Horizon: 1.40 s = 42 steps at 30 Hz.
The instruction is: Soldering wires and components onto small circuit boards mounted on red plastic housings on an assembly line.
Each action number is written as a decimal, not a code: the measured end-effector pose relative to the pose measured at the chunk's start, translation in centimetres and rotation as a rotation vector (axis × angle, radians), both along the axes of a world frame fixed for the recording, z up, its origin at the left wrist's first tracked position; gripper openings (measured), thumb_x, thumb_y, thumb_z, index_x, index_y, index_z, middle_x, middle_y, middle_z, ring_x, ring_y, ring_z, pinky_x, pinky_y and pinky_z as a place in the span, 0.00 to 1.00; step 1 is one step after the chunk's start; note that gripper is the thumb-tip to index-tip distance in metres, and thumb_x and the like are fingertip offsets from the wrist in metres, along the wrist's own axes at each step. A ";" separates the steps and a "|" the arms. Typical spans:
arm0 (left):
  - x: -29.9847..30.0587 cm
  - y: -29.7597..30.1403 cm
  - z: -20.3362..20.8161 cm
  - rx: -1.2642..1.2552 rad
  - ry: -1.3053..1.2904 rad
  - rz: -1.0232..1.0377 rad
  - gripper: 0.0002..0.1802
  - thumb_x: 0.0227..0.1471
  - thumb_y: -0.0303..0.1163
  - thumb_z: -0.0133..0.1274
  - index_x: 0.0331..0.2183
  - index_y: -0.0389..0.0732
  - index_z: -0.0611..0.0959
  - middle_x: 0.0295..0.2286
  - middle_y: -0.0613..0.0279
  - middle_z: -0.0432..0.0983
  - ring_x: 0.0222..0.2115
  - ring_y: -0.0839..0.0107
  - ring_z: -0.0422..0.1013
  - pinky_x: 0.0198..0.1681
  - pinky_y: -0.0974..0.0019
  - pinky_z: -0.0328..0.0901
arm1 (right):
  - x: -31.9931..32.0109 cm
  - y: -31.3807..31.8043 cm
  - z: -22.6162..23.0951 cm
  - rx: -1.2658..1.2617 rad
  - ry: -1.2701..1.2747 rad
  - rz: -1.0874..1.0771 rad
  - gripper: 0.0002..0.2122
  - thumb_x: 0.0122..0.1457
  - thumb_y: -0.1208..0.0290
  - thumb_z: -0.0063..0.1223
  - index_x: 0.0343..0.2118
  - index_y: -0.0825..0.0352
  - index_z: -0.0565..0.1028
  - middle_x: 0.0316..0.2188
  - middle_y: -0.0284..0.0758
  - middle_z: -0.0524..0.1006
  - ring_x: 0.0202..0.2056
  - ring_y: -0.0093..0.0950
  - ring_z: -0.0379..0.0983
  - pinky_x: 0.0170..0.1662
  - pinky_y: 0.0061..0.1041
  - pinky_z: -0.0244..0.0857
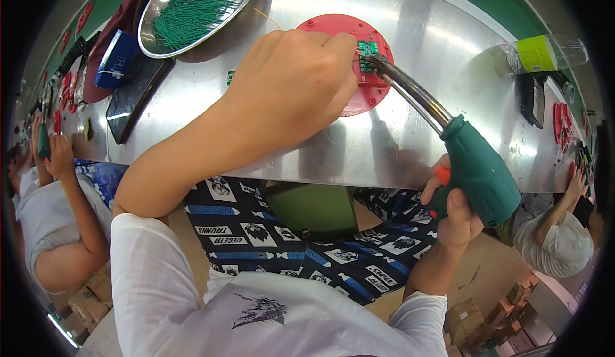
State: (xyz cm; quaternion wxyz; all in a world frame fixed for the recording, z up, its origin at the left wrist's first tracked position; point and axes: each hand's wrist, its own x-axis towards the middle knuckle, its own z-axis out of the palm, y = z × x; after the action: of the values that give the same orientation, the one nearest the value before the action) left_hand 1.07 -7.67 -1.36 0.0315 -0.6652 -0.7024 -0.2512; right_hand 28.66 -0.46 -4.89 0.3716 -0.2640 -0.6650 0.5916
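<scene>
My right hand point(456, 213) grips a green soldering gun point(483, 171) by its handle, a finger near the orange trigger. The gun's metal barrel slants up to the left, and its tip meets a small green circuit board point(368, 49). That board lies on a round red plate point(333, 24), which is partly covered by my left hand point(307, 68). My left hand is closed in a pinch beside the board, its fingertips mostly hidden. A thin tan wire point(266, 18) sticks out behind its knuckles and seems held in it.
A metal bowl point(148, 33) of green wires point(198, 14) stands at the far left. Nearby are a blue box point(115, 59) and a dark flat device point(138, 97). A clear bottle point(538, 54) lies at the right. Other people work on both sides.
</scene>
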 end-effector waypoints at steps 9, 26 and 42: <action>-0.2 0.2 -0.2 0.041 0.019 -0.026 0.04 0.48 0.24 0.57 0.26 0.35 0.77 0.18 0.53 0.74 0.17 0.56 0.72 0.22 0.60 0.66 | -0.5 0.4 0.2 -0.040 0.048 0.013 0.29 0.59 0.62 0.55 0.55 0.80 0.64 0.36 0.48 0.73 0.20 0.31 0.71 0.18 0.24 0.66; -0.7 0.2 -0.4 0.035 -0.001 -0.051 0.09 0.50 0.29 0.55 0.23 0.37 0.74 0.16 0.51 0.72 0.18 0.51 0.72 0.23 0.53 0.66 | -0.6 3.3 -0.9 -0.156 0.285 -0.095 0.23 0.69 0.55 0.34 0.46 0.76 0.66 0.37 0.46 0.71 0.16 0.26 0.67 0.16 0.22 0.62; -1.1 0.8 -1.4 0.000 0.067 0.064 0.11 0.41 0.33 0.58 0.25 0.35 0.80 0.21 0.50 0.78 0.24 0.54 0.77 0.26 0.54 0.69 | 0.9 5.1 -3.8 0.588 0.077 -0.271 0.21 0.63 0.72 0.50 0.57 0.70 0.61 0.36 0.44 0.72 0.28 0.32 0.70 0.26 0.27 0.68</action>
State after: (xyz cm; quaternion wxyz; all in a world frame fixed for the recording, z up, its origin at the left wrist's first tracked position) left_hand -0.06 -6.91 -2.74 0.0633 -0.6504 -0.7219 -0.2275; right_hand 29.60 4.59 -8.70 0.5321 -0.2088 -0.7516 0.3291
